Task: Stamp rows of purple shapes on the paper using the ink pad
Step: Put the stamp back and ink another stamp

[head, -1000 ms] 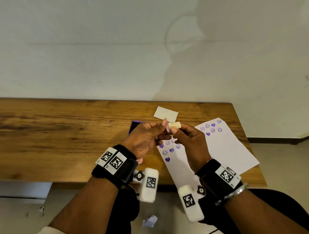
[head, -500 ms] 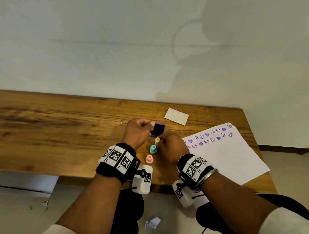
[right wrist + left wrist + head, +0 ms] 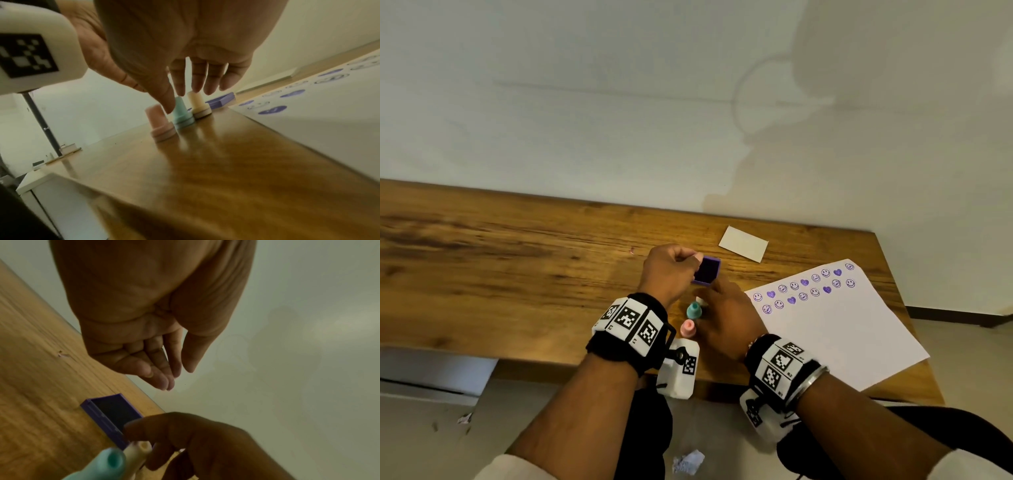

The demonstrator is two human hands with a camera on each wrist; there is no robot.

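Observation:
The white paper [image 3: 852,342] lies at the table's right end, with two rows of purple hearts and smiley faces [image 3: 804,289] along its far edge. An open purple ink pad [image 3: 707,270] sits left of it. In a line in front of the pad stand a cream stamp [image 3: 198,104], a teal stamp [image 3: 693,310] and a pink stamp [image 3: 687,328]. My right hand [image 3: 185,97] hovers over them with straight, spread fingers and grips nothing. Its thumb hangs between the pink and teal stamps. My left hand [image 3: 172,379] hangs empty just above the pad's left side.
A small white card [image 3: 743,243] lies behind the ink pad near the wall. The wooden table [image 3: 500,274] stretches bare to the left. Its front edge runs just under my wrists. Crumpled paper [image 3: 688,462] lies on the floor below.
A second ago both hands held the cream stamp over the paper. My right hand has since stood it beside the teal stamp and let go. My left hand moved to the ink pad.

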